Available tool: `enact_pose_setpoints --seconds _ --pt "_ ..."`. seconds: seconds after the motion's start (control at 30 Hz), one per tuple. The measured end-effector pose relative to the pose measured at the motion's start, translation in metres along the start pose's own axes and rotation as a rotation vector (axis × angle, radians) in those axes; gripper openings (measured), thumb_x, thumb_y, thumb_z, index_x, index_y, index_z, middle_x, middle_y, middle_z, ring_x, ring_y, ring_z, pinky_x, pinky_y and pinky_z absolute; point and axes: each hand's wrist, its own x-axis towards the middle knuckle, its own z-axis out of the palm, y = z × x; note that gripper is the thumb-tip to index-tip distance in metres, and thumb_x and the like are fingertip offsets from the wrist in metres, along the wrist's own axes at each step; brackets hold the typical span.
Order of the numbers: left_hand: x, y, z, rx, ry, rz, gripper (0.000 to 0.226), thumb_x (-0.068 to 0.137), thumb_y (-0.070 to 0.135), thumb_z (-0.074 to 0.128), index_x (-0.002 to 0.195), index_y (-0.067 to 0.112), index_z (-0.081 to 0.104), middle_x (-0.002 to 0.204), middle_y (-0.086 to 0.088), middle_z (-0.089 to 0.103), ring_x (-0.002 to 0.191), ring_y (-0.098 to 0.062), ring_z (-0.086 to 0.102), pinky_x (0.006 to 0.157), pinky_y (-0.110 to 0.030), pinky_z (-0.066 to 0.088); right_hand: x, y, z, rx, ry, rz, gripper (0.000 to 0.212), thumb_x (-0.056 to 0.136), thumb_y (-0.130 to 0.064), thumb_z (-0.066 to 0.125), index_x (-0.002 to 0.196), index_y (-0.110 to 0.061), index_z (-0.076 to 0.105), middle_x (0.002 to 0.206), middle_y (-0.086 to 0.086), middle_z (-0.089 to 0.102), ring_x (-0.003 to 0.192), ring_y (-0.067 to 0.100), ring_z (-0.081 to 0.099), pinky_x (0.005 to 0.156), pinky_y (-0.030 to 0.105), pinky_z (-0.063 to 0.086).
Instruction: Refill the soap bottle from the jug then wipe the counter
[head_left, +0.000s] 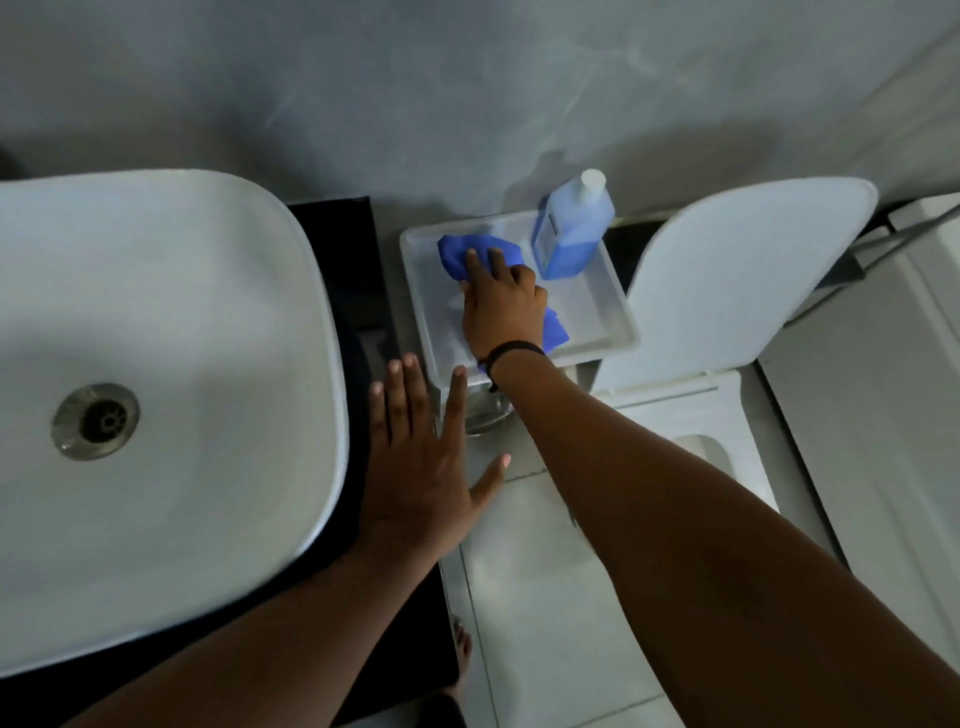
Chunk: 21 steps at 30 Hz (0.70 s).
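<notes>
The right hand (498, 306) presses a blue cloth (480, 254) flat inside the tray (597, 306), near the bottle (569, 234). The left hand (421, 467) is spread wide, holding nothing, by the worktop (358, 291) edge beside the sink (171, 364).

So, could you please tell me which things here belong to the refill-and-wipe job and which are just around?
In the job: blue cloth under the right hand; blue jug; tray.
Just there: sink, toilet lid, idle left hand.

blue cloth (475, 252) partly hidden under right hand (501, 312), sink (156, 322) cut off at left edge
</notes>
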Motion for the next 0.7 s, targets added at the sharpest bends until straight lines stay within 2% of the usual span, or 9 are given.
enact_pose_setpoints --seconds 0.13,0.3,0.4,0.47,0.53,0.6,0.7 --pt "-0.001 0.000 0.001 -0.001 -0.006 -0.002 0.107 0.093 0.083 0.035 0.170 0.019 -0.002 0.171 -0.035 -0.010 0.162 -0.048 -0.006 0.131 -0.063 0.005 0.020 0.000 0.034 -0.005 -0.123 0.044 0.055 0.104 -0.040 0.037 0.157 -0.029 0.026 0.163 0.007 0.028 0.139 0.037 0.035 0.108 0.050 0.035" --pt "-0.001 0.002 0.000 0.001 0.000 -0.004 0.107 0.093 0.082 0.039 0.170 0.019 -0.002 0.171 -0.035 -0.010 0.162 -0.049 -0.006 0.131 -0.063 0.005 0.025 0.001 0.058 -0.065 -0.264 0.045 0.072 0.101 -0.059 0.031 0.160 -0.033 0.000 0.169 0.007 -0.004 0.150 0.038 0.012 0.115 0.059 0.025" --pt "-0.002 0.001 0.000 0.016 0.004 -0.010 0.107 0.092 0.081 0.039 0.170 0.020 -0.002 0.172 -0.034 -0.008 0.162 -0.048 -0.006 0.131 -0.063 0.003 0.024 0.004 0.057 -0.072 -0.300 0.017 0.075 0.100 -0.064 0.027 0.159 -0.034 -0.007 0.169 0.006 -0.013 0.154 0.038 0.000 0.118 0.062 0.017" --pt "-0.001 -0.001 0.000 0.010 0.008 -0.036 0.105 0.093 0.081 0.037 0.170 0.021 -0.003 0.173 -0.032 -0.008 0.163 -0.045 -0.007 0.131 -0.061 0.002 0.022 0.005 0.046 -0.056 -0.259 0.013 0.074 0.100 -0.063 0.028 0.160 -0.031 -0.001 0.169 0.007 -0.007 0.155 0.036 -0.002 0.119 0.060 0.016" --pt "0.000 0.000 -0.002 0.001 0.020 -0.040 0.105 0.094 0.081 0.036 0.170 0.022 -0.003 0.174 -0.030 -0.007 0.164 -0.043 -0.008 0.131 -0.060 0.003 0.008 0.008 0.025 -0.043 -0.141 0.031 0.070 0.100 -0.059 0.033 0.160 -0.029 0.013 0.169 0.009 0.007 0.155 0.034 0.004 0.118 0.056 0.020" --pt "-0.003 0.001 -0.005 -0.012 0.028 -0.029 0.105 0.093 0.081 0.038 0.170 0.021 -0.002 0.175 -0.028 -0.008 0.164 -0.042 -0.009 0.132 -0.061 0.007 -0.021 0.015 0.000 -0.002 0.015 0.043 0.061 0.100 -0.053 0.040 0.154 -0.028 0.028 0.164 0.009 0.024 0.153 0.034 0.017 0.115 0.053 0.027" --pt "-0.001 0.008 -0.023 -0.089 0.068 0.013 0.109 0.092 0.078 0.046 0.170 0.018 0.000 0.176 -0.024 -0.007 0.164 -0.043 -0.006 0.131 -0.061 0.014 -0.088 0.031 -0.041 0.127 0.157 0.059 0.049 0.097 -0.049 0.049 0.142 -0.029 0.049 0.148 0.006 0.049 0.139 0.033 0.039 0.106 0.050 0.037"
